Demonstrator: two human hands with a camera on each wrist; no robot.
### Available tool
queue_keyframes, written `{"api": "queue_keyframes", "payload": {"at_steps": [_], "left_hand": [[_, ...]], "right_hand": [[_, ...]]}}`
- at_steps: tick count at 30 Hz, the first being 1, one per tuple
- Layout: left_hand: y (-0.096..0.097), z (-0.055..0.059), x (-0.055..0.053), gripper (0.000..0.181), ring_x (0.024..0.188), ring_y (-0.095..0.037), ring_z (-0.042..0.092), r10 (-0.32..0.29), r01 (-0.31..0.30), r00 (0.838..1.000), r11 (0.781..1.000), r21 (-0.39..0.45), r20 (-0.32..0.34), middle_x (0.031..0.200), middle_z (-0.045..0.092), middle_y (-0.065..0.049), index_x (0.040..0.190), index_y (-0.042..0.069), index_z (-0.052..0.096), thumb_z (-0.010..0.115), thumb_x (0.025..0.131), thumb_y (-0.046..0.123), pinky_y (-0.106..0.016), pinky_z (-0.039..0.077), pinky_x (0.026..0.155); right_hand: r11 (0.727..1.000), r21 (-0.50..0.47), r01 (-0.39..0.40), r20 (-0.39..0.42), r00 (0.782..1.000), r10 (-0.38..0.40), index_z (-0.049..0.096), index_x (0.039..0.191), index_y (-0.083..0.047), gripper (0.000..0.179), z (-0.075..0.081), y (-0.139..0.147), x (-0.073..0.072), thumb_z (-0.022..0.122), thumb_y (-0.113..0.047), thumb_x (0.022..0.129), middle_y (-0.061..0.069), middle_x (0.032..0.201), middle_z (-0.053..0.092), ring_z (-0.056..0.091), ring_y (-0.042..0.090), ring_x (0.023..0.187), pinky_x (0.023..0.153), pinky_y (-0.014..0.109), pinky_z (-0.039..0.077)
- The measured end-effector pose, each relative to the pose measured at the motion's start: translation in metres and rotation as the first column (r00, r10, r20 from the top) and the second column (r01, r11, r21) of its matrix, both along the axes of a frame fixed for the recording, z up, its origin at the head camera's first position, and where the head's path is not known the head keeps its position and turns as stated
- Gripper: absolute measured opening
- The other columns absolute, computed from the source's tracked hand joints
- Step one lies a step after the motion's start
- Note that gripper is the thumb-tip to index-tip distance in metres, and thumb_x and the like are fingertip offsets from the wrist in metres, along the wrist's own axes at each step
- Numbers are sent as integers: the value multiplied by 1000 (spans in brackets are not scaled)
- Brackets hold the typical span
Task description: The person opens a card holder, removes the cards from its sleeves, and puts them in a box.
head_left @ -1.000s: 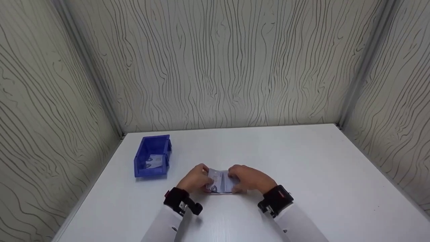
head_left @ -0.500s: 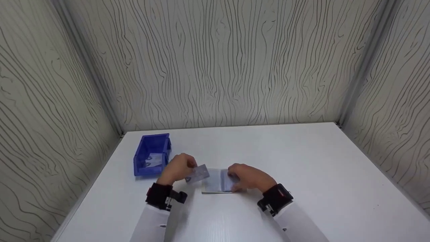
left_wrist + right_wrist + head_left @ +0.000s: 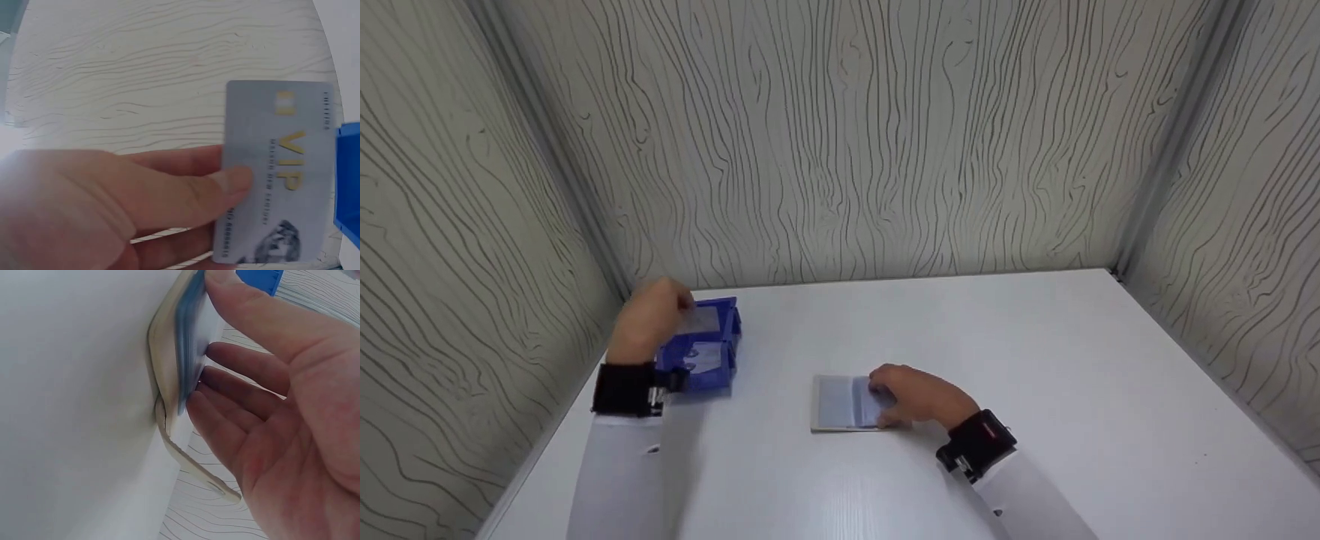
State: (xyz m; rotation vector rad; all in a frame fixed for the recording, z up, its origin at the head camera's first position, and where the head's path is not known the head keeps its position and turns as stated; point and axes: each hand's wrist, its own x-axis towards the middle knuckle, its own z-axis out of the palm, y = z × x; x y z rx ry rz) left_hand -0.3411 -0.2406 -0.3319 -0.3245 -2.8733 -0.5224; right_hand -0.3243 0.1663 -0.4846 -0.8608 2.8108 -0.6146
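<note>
My left hand [image 3: 649, 319] pinches a grey VIP card [image 3: 259, 135] between thumb and fingers, its gold lettering facing the left wrist camera. In the head view that card overlaps the far part of the blue bin [image 3: 718, 381], where more cards [image 3: 706, 358] lie near the front. On the table, a card holder [image 3: 834, 405] lies spread, clear sleeves showing. My right hand [image 3: 919, 397] holds its right side, thumb at one edge and fingertips along the other. A pale strap with a slot [image 3: 197, 469] sticks out from the holder in the right wrist view.
The white table [image 3: 960, 322] runs back to a wood-grain patterned wall [image 3: 885, 150]. Similar panels stand at left and right. The bin is at the table's far left, the card holder near the middle.
My left hand has lifted the VIP card off the card holder and carried it left to the blue bin. The right hand has stayed at the holder.
</note>
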Motion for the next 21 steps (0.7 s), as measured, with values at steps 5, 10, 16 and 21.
{"api": "queue_keyframes", "payload": {"at_steps": [5,10,16,21], "left_hand": [[-11,-2,-24,24,109,-45,75,17,-18,997,1000,-7,-75,112,80,-26,106,-4,80,59,97,-10,-62,58,97],[-18,-20,-47,19,91,-38,74,14,-20,990,999,-43,-141,98,80,-22,95,-4,80,62,94,-11,-58,59,84],[-23,-48,-71,16,76,-31,68,18,-40,985,991,-128,-170,88,78,-19,90,-4,78,64,94,-11,-52,56,70],[-16,-68,-85,17,83,-35,75,47,-68,991,983,-170,-124,96,81,-22,95,-4,79,63,99,-8,-54,60,74]], "right_hand": [[1000,-5,3,13,1000,-3,71,134,0,52,-3,1,0,90,-15,88,13,138,70,65,24,121,111,50,56],[1000,-7,9,18,1000,-9,70,135,-1,53,-3,-1,1,90,-16,88,13,139,70,65,25,123,112,50,56],[1000,0,20,30,999,-20,70,136,-2,54,-2,-2,1,90,-17,89,12,142,69,65,27,127,115,50,54],[1000,-2,18,30,999,-18,70,135,-2,54,-1,0,2,91,-17,88,12,141,69,65,27,127,114,50,54]]}}
